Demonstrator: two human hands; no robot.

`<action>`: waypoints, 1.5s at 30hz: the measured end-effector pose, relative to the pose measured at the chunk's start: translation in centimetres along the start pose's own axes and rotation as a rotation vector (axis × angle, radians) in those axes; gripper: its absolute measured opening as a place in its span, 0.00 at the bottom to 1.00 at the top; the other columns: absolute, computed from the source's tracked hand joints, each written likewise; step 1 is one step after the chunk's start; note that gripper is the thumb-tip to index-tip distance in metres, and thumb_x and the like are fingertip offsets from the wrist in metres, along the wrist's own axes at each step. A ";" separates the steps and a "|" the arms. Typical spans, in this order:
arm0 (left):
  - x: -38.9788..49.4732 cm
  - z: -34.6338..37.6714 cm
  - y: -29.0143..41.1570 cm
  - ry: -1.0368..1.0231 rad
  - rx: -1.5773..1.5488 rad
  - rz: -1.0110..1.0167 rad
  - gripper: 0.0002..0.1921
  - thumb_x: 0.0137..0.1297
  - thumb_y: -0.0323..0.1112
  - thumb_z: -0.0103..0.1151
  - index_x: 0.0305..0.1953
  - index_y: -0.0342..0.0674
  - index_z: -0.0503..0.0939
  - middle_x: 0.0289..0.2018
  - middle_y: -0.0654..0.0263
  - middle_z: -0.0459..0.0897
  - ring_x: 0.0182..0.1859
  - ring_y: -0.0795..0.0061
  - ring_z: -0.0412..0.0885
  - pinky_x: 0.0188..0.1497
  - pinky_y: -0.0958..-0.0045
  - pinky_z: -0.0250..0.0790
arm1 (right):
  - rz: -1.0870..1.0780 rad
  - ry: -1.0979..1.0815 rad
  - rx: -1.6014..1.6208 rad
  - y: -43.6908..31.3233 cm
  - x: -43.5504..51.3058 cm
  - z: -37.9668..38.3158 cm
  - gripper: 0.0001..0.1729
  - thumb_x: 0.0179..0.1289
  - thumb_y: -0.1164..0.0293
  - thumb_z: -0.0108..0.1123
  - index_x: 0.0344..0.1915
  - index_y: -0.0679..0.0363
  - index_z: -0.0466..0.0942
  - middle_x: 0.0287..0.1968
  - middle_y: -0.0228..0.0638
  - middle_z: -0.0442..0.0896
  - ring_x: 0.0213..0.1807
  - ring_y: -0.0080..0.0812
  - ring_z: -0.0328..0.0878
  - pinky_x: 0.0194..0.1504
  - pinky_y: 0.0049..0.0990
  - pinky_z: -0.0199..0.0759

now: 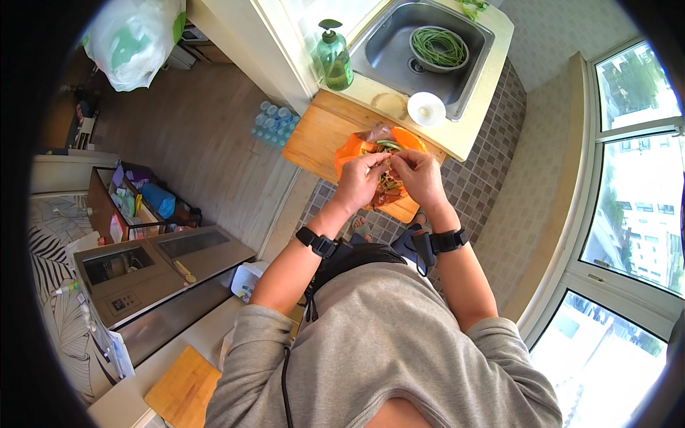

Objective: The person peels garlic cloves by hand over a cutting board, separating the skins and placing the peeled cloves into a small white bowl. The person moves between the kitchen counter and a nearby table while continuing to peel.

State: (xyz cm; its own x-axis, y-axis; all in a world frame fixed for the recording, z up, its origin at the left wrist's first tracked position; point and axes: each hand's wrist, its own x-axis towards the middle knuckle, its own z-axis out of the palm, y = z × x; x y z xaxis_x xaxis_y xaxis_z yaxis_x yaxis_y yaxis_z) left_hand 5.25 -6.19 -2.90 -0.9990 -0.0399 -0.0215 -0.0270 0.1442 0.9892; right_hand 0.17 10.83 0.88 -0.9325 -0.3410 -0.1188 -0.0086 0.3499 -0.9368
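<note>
My left hand [361, 179] and my right hand [418, 174] meet over an open orange plastic bag [350, 151]. Their fingertips pinch together on a small item, mostly hidden by the fingers, so its kind is unclear. Inside the bag lie green and brown vegetable scraps [389, 184]. The bag rests on a wooden board or stool top [316, 142] in front of the counter. Beyond my right hand, a small white bowl [417, 101] with a pale piece in it stands at the sink's near edge.
A steel sink [382, 48] holds a metal bowl of long green beans [439, 48]. Beside it, a green pump bottle [334, 59] stands on the counter [481, 112]. Bottled-water packs [275, 125] sit on the floor at left. Windows [639, 208] line the right side.
</note>
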 end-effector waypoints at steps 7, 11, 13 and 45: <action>0.3 -0.1 0.6 0.025 0.087 0.086 0.13 0.74 0.25 0.60 0.56 0.30 0.84 0.48 0.51 0.90 0.49 0.64 0.88 0.54 0.67 0.79 | -0.343 0.106 -0.230 -0.2 -0.4 -0.3 0.11 0.69 0.69 0.68 0.43 0.66 0.87 0.32 0.46 0.89 0.33 0.37 0.88 0.37 0.33 0.81; 0.3 -0.4 1.5 0.014 0.303 0.208 0.12 0.70 0.24 0.62 0.53 0.32 0.86 0.47 0.48 0.89 0.49 0.51 0.89 0.53 0.62 0.80 | -0.127 0.002 -0.114 -0.5 -0.6 -0.9 0.10 0.67 0.70 0.68 0.42 0.65 0.87 0.32 0.47 0.89 0.34 0.47 0.88 0.38 0.36 0.82; 0.2 -0.6 1.8 -0.004 0.348 0.214 0.12 0.69 0.24 0.63 0.52 0.32 0.87 0.47 0.48 0.89 0.49 0.49 0.88 0.53 0.61 0.80 | -0.127 -0.025 -0.136 -0.5 -0.5 -1.4 0.09 0.67 0.70 0.68 0.41 0.65 0.87 0.32 0.48 0.89 0.33 0.47 0.88 0.38 0.37 0.81; 0.7 -0.2 0.5 0.197 -0.742 -0.198 0.09 0.79 0.32 0.60 0.54 0.38 0.82 0.48 0.58 0.90 0.22 0.87 0.70 0.24 0.83 0.67 | -0.017 0.114 -0.233 2.7 0.2 -0.3 0.09 0.71 0.70 0.65 0.42 0.66 0.87 0.32 0.42 0.90 0.32 0.33 0.91 0.38 0.29 0.82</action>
State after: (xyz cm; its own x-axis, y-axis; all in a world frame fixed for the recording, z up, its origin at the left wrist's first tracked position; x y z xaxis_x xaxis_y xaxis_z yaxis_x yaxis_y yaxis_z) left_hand 4.55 -6.35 -2.36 -0.9512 -0.1805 -0.2501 -0.1032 -0.5781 0.8094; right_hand -0.16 12.01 -1.57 -0.9662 -0.2523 -0.0529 -0.0956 0.5412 -0.8354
